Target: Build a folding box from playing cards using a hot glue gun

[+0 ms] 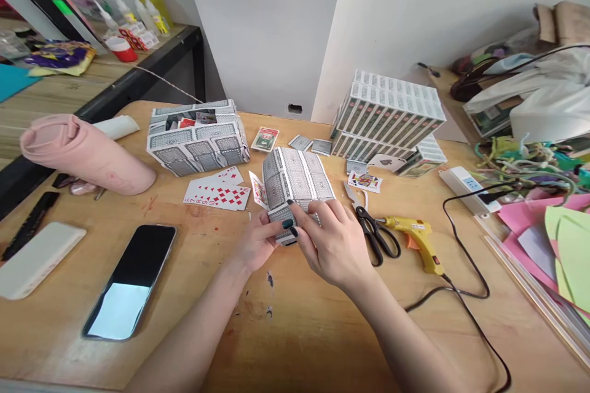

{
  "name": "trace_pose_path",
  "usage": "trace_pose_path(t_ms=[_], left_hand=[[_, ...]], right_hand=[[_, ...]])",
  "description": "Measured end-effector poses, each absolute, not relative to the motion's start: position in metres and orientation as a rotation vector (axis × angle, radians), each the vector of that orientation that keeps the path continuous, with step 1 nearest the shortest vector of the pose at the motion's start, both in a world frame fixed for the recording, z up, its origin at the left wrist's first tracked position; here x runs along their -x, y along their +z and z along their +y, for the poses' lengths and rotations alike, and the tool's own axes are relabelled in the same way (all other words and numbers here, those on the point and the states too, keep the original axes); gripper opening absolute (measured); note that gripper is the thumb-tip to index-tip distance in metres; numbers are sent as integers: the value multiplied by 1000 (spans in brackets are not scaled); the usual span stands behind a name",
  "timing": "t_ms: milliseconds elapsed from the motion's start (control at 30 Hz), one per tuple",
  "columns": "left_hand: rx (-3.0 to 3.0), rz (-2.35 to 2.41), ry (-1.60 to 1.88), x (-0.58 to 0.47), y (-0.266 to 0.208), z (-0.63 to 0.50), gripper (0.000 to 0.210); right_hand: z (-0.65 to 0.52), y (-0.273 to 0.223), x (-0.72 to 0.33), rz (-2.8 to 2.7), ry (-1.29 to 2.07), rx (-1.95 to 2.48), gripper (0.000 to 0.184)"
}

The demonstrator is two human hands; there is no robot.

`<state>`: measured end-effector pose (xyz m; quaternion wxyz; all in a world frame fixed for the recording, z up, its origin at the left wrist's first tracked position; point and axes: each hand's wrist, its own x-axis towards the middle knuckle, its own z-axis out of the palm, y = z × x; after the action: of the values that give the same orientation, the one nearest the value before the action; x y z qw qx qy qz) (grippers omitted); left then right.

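A boxy piece made of playing cards [298, 175], grey patterned backs outward, is held tilted over the middle of the table. My left hand [258, 239] grips its near left corner, thumb on top. Across its near edge lies my right hand [329, 236], fingers bent and fingertips pressing on the card surface; whether it also grips is hidden. At the left side of the piece a face card [259, 189] sticks out. Right of my right hand are black-handled scissors [375, 230] and a yellow glue gun [415, 236].
Behind stand a card-built box [198, 141] and stacked card packs [387, 113]. Loose diamond cards [216, 193] lie left of the piece. A phone [131, 282], a pink tumbler [87, 156] and a power bank [39, 258] occupy the left. The glue gun's cord [474, 313] loops right, near a power strip [469, 189].
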<state>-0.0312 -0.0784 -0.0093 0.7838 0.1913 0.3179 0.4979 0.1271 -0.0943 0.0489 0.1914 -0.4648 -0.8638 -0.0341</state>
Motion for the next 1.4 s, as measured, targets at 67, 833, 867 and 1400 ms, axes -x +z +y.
trace_pose_path(t_ms=[67,833,867,1400], left_hand=[[-425,673,1073,31,-9,-78,20],[-460,702,1047,32,-9,-76,26],[-466,703,1046,32,-9,-76,25],[-440,746,1039,31,-8,-77,25]], right_hand=[[-91,50,-128,-2436,-93,1305,40],[-89,39,-127,-2228,119,1394,36],[-89,39,-127,-2240,102,1401,36],[-99,28,-149,-2118,266,1115,26]])
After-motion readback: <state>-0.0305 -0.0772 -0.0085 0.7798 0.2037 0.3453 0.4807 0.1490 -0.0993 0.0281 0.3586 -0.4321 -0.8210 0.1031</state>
